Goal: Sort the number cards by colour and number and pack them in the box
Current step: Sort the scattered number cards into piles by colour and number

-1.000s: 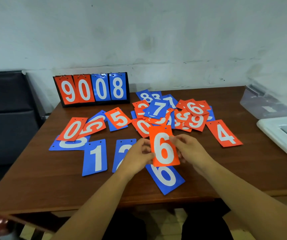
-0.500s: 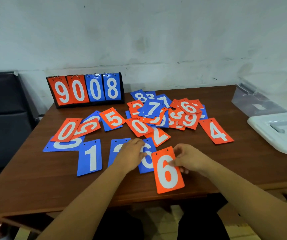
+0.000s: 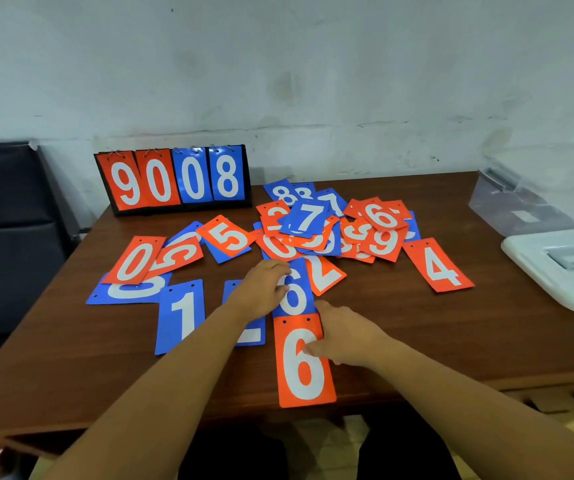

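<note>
pairing the sixes is judged to be the step in hand. nearest, the orange 6 (image 3: 304, 372) is laid flat at the edge of the table (image 3: 71, 358), under the fingertips of the right hand (image 3: 344, 336), which are stretched loosely across its right side and rested on it; nothing is gripped. just beyond those fingertips, the blue 6 (image 3: 296, 296) is touched along its left edge by the left hand (image 3: 261, 289), whose fingers are bent down onto it; whether the card is pinched or only pushed cannot be told. left of the left fingers a blue 1 (image 3: 181, 313) is laid. just right of them an orange 2 (image 3: 325, 273) is seen, and well to the right an orange 4 (image 3: 439, 266). beyond the fingers the unsorted pile (image 3: 313, 223) is heaped, with the scoreboard stand (image 3: 174, 180) behind it. far to the right, the clear box (image 3: 535, 199) and its lid (image 3: 562, 265) are set, well apart from both hands. next, the blue 6 is probably to be squared against the orange one, then another card drawn from the pile; a light slide is called for, so that neighbouring cards are not dragged.
</note>
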A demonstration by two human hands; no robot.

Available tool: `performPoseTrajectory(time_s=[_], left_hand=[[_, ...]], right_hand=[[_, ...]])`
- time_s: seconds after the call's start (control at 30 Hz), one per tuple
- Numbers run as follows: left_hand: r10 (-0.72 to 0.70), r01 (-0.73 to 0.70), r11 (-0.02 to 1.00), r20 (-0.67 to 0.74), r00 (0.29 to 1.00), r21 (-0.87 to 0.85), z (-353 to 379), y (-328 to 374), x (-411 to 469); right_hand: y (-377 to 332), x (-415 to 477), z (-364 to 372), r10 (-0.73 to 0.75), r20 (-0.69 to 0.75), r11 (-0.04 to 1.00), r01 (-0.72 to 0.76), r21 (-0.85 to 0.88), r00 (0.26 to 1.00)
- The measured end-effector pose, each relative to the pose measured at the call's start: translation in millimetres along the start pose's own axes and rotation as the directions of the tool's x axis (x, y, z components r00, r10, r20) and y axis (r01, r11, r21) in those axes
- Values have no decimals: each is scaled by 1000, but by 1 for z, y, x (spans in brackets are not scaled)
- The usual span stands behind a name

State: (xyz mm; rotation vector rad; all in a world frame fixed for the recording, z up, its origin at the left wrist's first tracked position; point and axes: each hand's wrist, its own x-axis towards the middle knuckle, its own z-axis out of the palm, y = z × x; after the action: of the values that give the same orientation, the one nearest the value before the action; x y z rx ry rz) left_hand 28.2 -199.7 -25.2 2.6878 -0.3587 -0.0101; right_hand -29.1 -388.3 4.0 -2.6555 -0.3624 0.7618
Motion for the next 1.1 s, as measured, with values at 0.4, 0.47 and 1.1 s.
performPoseTrajectory(time_s=[0.4,0.47,1.1], left_hand=[[-249,223,967,-263,932,-124,-42,-41,45],[-281,267,960,-262,923,-88,-40,-51,57],[-476,454,879,-212,854,-145,-43,-113,80]], right_hand=[[-10,104,-78,3,-432,1000,6,18,902],[-15,132,-84,-20,-450,1000,11,-24,893],[-8,186,-92,-200,-566,953,23,-303,800]])
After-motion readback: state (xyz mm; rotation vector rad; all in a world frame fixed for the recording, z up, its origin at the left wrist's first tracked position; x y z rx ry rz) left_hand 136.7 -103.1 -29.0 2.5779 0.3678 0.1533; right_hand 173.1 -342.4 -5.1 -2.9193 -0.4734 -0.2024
